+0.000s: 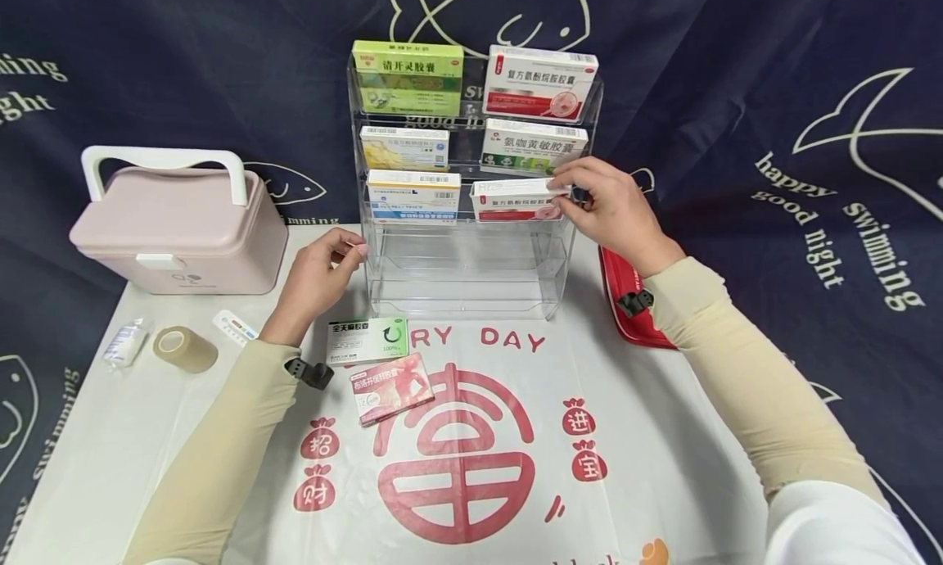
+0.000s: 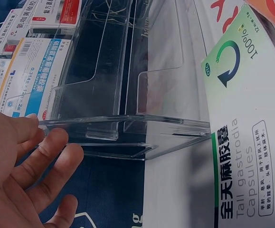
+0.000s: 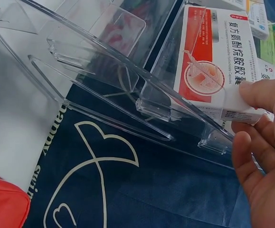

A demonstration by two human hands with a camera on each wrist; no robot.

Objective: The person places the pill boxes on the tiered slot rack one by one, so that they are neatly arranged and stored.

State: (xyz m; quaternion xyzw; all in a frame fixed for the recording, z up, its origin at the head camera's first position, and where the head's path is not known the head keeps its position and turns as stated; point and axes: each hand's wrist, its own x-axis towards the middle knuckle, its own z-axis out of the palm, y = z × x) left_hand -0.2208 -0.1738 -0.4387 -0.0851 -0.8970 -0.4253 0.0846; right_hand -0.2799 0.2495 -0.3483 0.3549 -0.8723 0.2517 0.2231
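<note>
A clear, tiered display rack (image 1: 464,282) stands on the table with medicine boxes in its upper tiers. My right hand (image 1: 607,209) pinches the right end of a white-and-red medicine box (image 1: 516,201), thumb on its front. That box (image 3: 213,61) sits behind a clear lip in the right column of the third tier. At the rack's left side edge, my left hand (image 1: 320,274) holds the edge between thumb and index finger; its other fingers (image 2: 56,166) are spread loosely. Below it lie a green-and-white capsule box (image 1: 361,340) and a pink medicine box (image 1: 390,389), partly overlapping.
A pink lidded case (image 1: 184,229) with a white handle stands at the left. Near it are a tan tape roll (image 1: 184,350), a small wrapped item (image 1: 127,342) and a white strip (image 1: 234,326). A red pouch (image 1: 633,303) lies right of the rack, partly behind the right forearm.
</note>
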